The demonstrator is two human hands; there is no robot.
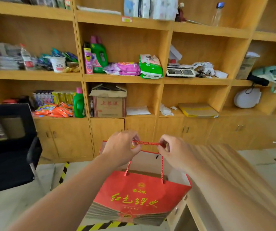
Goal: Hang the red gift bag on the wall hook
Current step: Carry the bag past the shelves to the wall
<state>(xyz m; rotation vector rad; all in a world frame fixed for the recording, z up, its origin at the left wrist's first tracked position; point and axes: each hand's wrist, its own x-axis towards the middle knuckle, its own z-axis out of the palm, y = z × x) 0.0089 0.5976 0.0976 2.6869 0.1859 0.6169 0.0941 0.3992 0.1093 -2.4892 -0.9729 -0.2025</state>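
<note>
We hold the red bag [140, 195] up in mid-air before us, our left hand [120, 147] and right hand [174, 152] each pinching an end of its twisted red cord handles [146, 143], pulled level between them, the bag hanging open-mouthed below. Open floor [47, 174] lies ahead, hemmed by a black chair [5, 147] on the left, a wooden table [230, 172] edge just right of the bag, and crowded shelves [123, 77] behind. The bag's bottom meets the frame's lower edge, and we can make out no hook.
</note>
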